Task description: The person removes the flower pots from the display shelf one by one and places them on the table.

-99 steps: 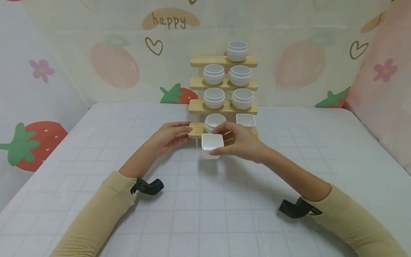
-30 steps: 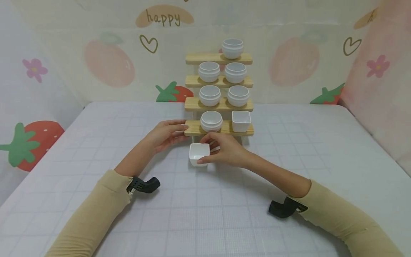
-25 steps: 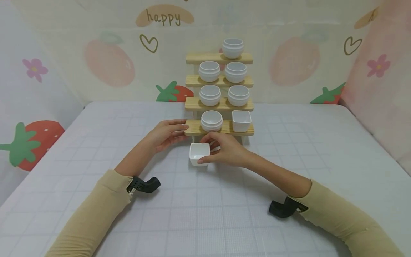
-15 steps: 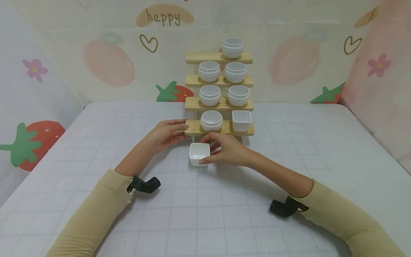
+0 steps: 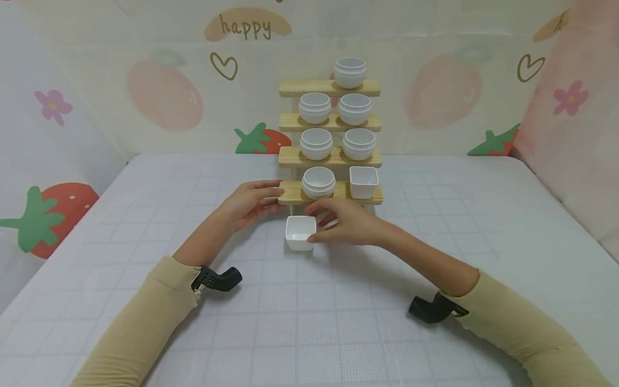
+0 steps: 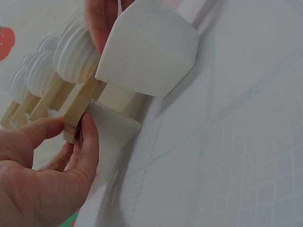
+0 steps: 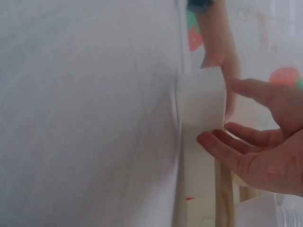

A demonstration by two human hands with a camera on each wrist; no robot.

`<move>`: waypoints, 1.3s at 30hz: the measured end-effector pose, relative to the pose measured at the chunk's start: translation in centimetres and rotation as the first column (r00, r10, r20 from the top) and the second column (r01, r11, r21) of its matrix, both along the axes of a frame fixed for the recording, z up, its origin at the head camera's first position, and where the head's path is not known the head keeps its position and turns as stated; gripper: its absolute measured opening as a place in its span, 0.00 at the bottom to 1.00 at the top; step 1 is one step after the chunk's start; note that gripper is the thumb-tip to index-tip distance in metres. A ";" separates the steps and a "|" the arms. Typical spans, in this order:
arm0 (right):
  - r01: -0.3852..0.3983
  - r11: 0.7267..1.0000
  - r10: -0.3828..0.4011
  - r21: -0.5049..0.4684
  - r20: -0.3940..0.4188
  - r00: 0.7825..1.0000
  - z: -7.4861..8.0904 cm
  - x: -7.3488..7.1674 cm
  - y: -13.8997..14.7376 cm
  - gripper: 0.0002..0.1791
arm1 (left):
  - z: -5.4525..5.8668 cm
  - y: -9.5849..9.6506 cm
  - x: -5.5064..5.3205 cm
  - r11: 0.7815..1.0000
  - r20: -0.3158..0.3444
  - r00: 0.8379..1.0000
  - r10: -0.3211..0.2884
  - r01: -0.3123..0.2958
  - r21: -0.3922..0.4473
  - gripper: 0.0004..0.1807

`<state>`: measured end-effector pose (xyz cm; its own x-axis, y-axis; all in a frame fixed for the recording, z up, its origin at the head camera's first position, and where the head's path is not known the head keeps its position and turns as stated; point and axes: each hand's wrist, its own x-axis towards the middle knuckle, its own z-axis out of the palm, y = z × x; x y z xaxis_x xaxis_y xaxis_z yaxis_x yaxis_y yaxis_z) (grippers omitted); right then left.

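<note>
A small white square bowl (image 5: 300,234) stands upright on the table in front of the tiered stand. Beside its right edge is my right hand (image 5: 349,221), thumb and fingers spread apart, the thumb tip at the bowl's near right corner. In the right wrist view the fingers (image 7: 236,156) are loosely bent close to the bowl (image 7: 201,98), not curled round it. My left hand (image 5: 247,205) pinches the left end of the stand's lowest wooden shelf (image 5: 291,192). The left wrist view shows the thumb above the board (image 6: 78,111) and the fingers beneath it.
The stand's lowest shelf bears a round white bowl (image 5: 318,183) and another square bowl (image 5: 364,183). Several more round bowls (image 5: 359,144) sit on the higher shelves, with one bowl (image 5: 350,72) on the top board. A patterned backdrop (image 5: 251,91) rises behind the table.
The square bowl came down from in front of the lowest shelf to the table, slightly left. My right hand has just loosened off it and drawn back right. The left hand keeps its hold.
</note>
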<state>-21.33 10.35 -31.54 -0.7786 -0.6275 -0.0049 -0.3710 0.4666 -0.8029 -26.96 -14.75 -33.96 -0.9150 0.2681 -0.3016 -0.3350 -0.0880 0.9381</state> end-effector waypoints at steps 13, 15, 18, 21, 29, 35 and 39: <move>-0.037 0.999 0.037 0.018 -0.005 0.999 1.4 -0.5 1.2 0.28 | 0.0 0.1 0.0 1.000 -0.001 1.000 0.004 -0.004 0.005 0.31; -0.040 0.999 0.040 0.019 -0.012 0.999 1.6 -0.5 1.3 0.28 | 0.0 0.1 0.0 1.000 0.000 1.000 0.004 -0.004 0.002 0.31; -0.055 0.998 0.055 0.018 -0.011 0.998 1.9 -0.5 1.6 0.26 | 0.0 0.1 0.0 1.000 0.001 1.000 0.005 -0.005 -0.002 0.31; -0.062 0.998 0.062 0.016 -0.001 0.998 2.2 -0.3 1.8 0.25 | 0.0 0.0 -0.1 1.000 0.002 1.000 0.005 -0.005 -0.004 0.31; -0.055 0.998 0.055 0.021 0.022 0.998 3.0 -0.3 2.4 0.23 | 0.0 0.1 0.0 1.000 -0.006 1.000 -0.003 0.002 -0.015 0.31; -0.060 0.998 0.060 0.033 0.010 0.998 3.6 -0.4 2.9 0.22 | 0.1 0.1 0.0 1.000 -0.004 1.000 -0.004 0.004 -0.017 0.31; -0.049 0.998 0.048 0.032 0.006 0.999 4.2 -0.4 3.2 0.21 | 0.1 0.1 0.0 1.000 -0.006 1.000 0.000 0.000 -0.010 0.31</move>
